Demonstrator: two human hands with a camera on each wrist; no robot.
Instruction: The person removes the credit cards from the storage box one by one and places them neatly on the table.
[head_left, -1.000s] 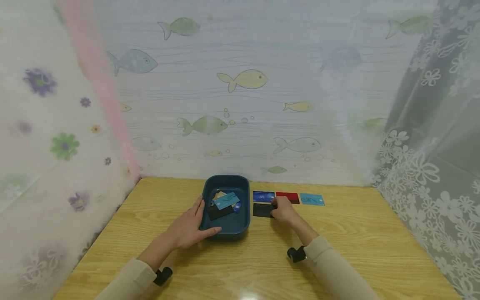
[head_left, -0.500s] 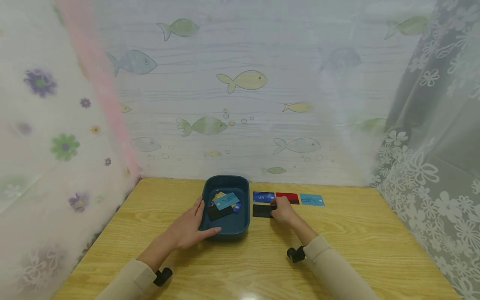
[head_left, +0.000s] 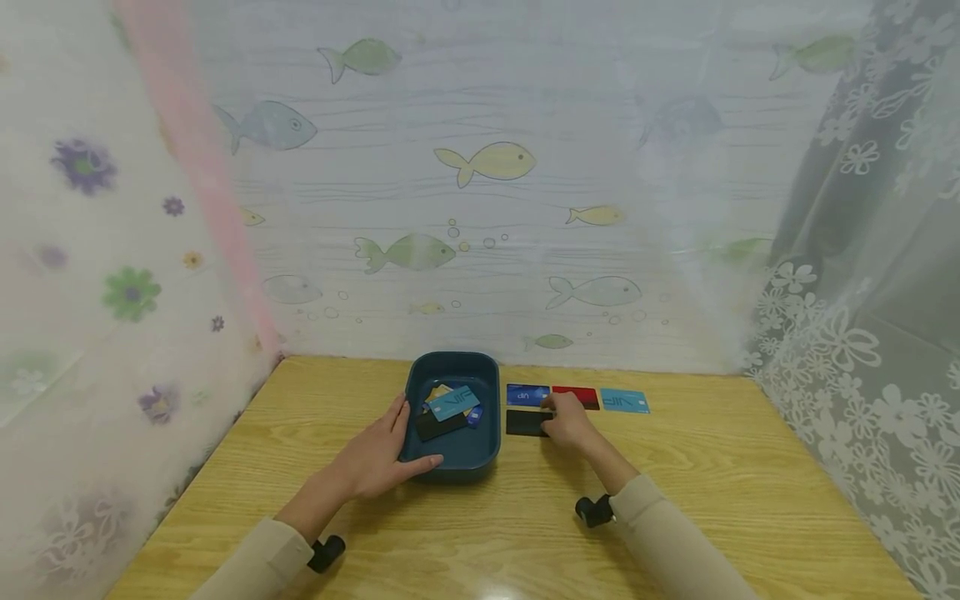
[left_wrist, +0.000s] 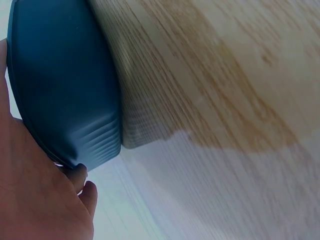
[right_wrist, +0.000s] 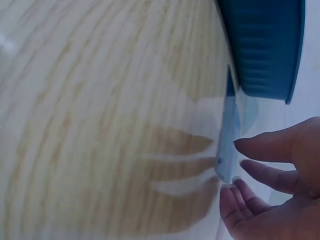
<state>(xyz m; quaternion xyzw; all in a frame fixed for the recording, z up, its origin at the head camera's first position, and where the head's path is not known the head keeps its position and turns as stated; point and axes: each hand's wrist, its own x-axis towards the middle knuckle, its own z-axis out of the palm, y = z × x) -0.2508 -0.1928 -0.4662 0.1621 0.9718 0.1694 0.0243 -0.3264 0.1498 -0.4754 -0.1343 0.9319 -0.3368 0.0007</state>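
Right hand [head_left: 570, 422], fingers bent, is pinching the three-o'clock end of the black card [head_left: 527, 422], presumably squaring it at six o'clock from the blue VIP card [head_left: 528, 395]. I'm bracing my spread left hand [head_left: 372, 460] along the nine-o'clock side of the teal bin [head_left: 468, 454], likely steadying it.

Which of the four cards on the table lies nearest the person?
The black card, alone in its row, with the right hand at its right end. The blue card, red card and light-blue card form the row behind.
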